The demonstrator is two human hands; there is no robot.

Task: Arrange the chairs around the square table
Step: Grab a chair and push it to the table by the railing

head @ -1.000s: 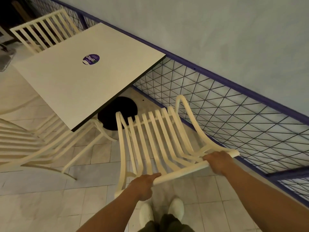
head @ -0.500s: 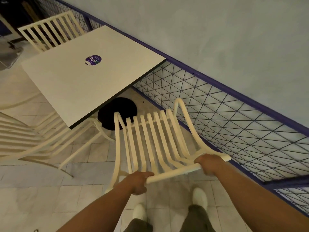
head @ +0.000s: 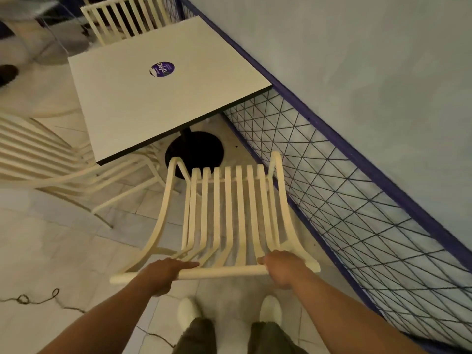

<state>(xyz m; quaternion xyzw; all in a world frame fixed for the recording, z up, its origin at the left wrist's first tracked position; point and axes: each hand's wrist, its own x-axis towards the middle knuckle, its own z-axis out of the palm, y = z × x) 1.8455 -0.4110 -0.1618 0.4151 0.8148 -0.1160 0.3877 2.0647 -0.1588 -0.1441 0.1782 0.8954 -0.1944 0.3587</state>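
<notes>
A cream slatted chair (head: pixel 229 215) stands in front of me, its seat pointing at the near side of the square white table (head: pixel 143 103). My left hand (head: pixel 166 273) and my right hand (head: pixel 283 268) both grip the chair's top rail. The chair's front edge lies just short of the table's black round base (head: pixel 201 149). A second cream chair (head: pixel 48 159) sits at the table's left side, partly under the top. A third chair (head: pixel 122 19) stands at the far side.
A wire-mesh fence (head: pixel 344 200) with a purple rail runs close along the chair's right side, a pale wall behind it. A thin cord (head: pixel 33 300) lies on the tiled floor at the left. My white shoes (head: pixel 189 312) stand just behind the chair.
The chair has swung round and now faces the table squarely, its front closer to the table's base. My hands have kept their grip on the top rail.
</notes>
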